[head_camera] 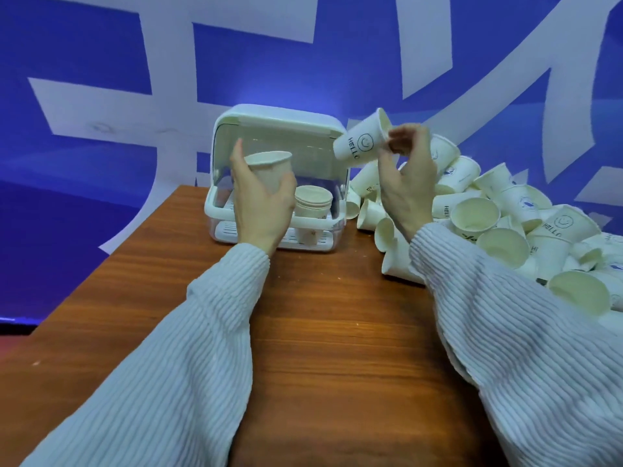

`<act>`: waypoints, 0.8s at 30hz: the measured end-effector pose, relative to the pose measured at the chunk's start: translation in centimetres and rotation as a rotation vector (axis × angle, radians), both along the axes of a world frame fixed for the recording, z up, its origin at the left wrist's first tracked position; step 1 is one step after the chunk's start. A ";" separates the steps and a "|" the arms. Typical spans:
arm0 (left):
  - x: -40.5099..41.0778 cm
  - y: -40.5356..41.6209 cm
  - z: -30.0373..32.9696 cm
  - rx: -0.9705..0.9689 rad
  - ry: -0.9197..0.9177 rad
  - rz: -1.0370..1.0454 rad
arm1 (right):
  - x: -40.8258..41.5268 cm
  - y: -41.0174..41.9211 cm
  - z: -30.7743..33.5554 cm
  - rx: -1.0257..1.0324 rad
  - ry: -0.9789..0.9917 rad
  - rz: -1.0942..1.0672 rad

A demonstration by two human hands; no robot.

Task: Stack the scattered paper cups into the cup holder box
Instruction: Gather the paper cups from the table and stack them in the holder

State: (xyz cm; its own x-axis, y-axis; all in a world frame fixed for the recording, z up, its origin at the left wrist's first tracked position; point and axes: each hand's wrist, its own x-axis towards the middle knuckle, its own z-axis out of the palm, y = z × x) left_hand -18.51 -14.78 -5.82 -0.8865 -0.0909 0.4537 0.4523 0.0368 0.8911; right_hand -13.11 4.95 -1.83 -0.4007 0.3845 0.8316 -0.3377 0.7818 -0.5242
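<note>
The left hand (pixel 261 200) gripped one upright paper cup (pixel 269 175), thumb on its left side and fingers curled round the right, holding it in front of the open mouth of the cup holder box (pixel 279 178). The right hand (pixel 406 170) pinched a second cup, the tilted cup (pixel 362 139), by its rim, fingertips curled at the mouth, so that the cup lay nearly on its side in the air with its base pointing left, just beside the box's upper right corner. That cup read "HELLO" in dark letters beside a round smiley face.

The box stood at the far end of the brown wooden surface (pixel 320 348), white with a clear front and its lid raised. Inside it, on the right, sat a short nested stack (pixel 313 203) of cups, open ends up; the exact number in it could not be told, though several rims showed.

To the right of the box lay a large loose pile (pixel 505 224) of white cups, too many and too overlapped to count, some on their sides and some mouth up. One near the right edge (pixel 561 225) also showed "HELLO" and a smiley; others bore small blue marks too blurred to read.

Both arms wore pale ribbed sleeves (pixel 188 348). Behind the surface hung a blue backdrop (pixel 84 146) with large white strokes.
</note>
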 end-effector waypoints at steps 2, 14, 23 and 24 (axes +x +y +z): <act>0.0 -0.2 0.1 0.004 -0.009 0.011 | -0.4 -1.3 0.1 0.099 -0.091 0.080; -0.1 -0.2 -0.2 -0.008 -0.025 -0.048 | -3.4 -2.8 -1.5 0.399 -0.710 0.060; -1.4 0.4 0.4 -0.052 -0.004 -0.091 | -3.1 -3.5 -1.8 0.327 -0.693 -0.010; -1.8 0.7 0.9 -0.065 0.018 -0.088 | -2.8 -3.3 -1.8 0.260 -0.641 -0.002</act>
State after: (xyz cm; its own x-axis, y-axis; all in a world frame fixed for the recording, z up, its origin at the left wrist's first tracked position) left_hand -20.26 -14.10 -4.87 -0.8816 0.0177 0.4717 0.4719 0.0539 0.8800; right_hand -15.91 1.62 -3.63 -0.8435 0.2054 0.4963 -0.0227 0.9095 -0.4151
